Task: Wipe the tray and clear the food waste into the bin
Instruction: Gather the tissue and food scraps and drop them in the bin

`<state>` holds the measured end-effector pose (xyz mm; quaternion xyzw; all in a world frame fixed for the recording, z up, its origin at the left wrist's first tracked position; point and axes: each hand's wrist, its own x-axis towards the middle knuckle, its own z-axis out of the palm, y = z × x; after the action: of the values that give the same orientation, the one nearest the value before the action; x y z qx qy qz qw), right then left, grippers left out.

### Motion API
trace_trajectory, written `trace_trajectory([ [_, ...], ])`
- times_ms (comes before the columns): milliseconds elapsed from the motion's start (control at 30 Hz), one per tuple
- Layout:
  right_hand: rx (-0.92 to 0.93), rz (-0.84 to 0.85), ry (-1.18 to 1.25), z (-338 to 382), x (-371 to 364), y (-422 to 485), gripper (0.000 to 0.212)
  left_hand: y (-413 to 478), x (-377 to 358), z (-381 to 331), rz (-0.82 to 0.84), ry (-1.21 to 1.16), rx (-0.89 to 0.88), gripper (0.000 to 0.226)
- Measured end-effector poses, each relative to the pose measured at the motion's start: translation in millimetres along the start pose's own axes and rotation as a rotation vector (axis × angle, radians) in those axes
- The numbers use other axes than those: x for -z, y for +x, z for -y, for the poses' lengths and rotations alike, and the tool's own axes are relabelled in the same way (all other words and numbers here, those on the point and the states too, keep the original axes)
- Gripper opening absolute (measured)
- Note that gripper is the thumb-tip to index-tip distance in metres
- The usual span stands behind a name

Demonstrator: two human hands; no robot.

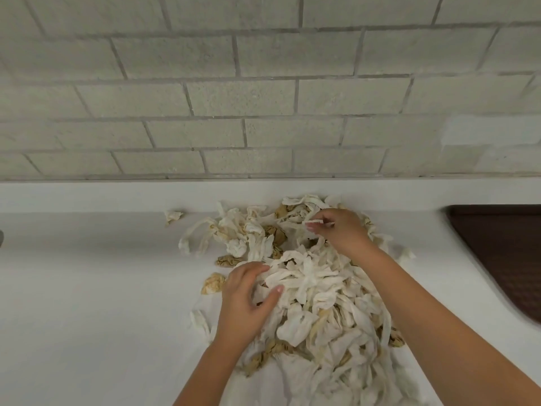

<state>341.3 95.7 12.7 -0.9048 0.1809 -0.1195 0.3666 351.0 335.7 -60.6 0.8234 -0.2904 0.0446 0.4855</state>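
**Both hands in the paper waste, tray off to the side**

Observed: pile of torn paper-towel strips [316,288], white with yellow-brown stains, on the white counter [87,288] below a block wall [263,98]. The left hand [248,300] is at the pile's left edge, fingers and thumb curved round a bunch of strips. The right hand [336,230], at the far side, pinches a small white scrap [313,222]. The brown tray [497,259] lies right, apart from the pile, partly cut off
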Motion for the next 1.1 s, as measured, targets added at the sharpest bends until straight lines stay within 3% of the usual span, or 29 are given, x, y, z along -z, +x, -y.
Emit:
trace_trajectory([
  [100,0.007,-0.121,0.205,8.3,6.8,-15.3,0.016,-0.6,-6.1,3.9,0.126,0.298,-0.049,0.056],
  [200,0.019,-0.201,0.401,19.1,18.0,-31.3,0.011,0.8,-5.3,6.5,0.127,0.322,0.045,0.050],
  [300,0.042,-0.259,0.594,31.1,32.6,-52.0,0.014,1.8,-1.9,0.9,0.113,0.267,0.076,0.038],
  [400,0.019,-0.287,0.825,39.6,43.2,-82.8,0.012,-0.3,3.6,-17.7,0.078,0.055,0.095,0.033],
  [467,-0.032,-0.324,0.853,35.7,47.3,-105.6,0.013,-6.2,9.5,-31.8,0.030,-0.024,0.088,0.033],
  [633,-0.140,-0.291,0.558,6.2,51.9,-159.7,0.034,-30.2,7.9,-76.0,-0.063,0.046,-0.214,0.024],
  [767,-0.211,-0.182,0.202,-16.1,41.1,-199.5,0.039,-48.2,-29.5,-82.2,0.242,0.431,-0.444,0.040],
  [867,-0.245,-0.031,-0.015,-20.9,26.6,-222.8,0.018,-44.0,-43.8,-77.4,0.391,0.641,-0.404,0.042],
  [967,-0.251,0.108,-0.282,-24.6,7.8,-238.2,0.084,-31.6,-34.5,-80.0,0.265,0.567,-0.365,0.028],
  [1000,-0.247,0.140,-0.364,-24.9,0.7,-240.3,0.094,-26.6,-27.5,-79.1,0.206,0.502,-0.335,0.023],
  [1100,-0.212,0.097,-0.402,-33.6,-16.4,-249.3,0.078,-15.5,-6.6,-86.3,0.096,0.258,-0.217,0.006],
])
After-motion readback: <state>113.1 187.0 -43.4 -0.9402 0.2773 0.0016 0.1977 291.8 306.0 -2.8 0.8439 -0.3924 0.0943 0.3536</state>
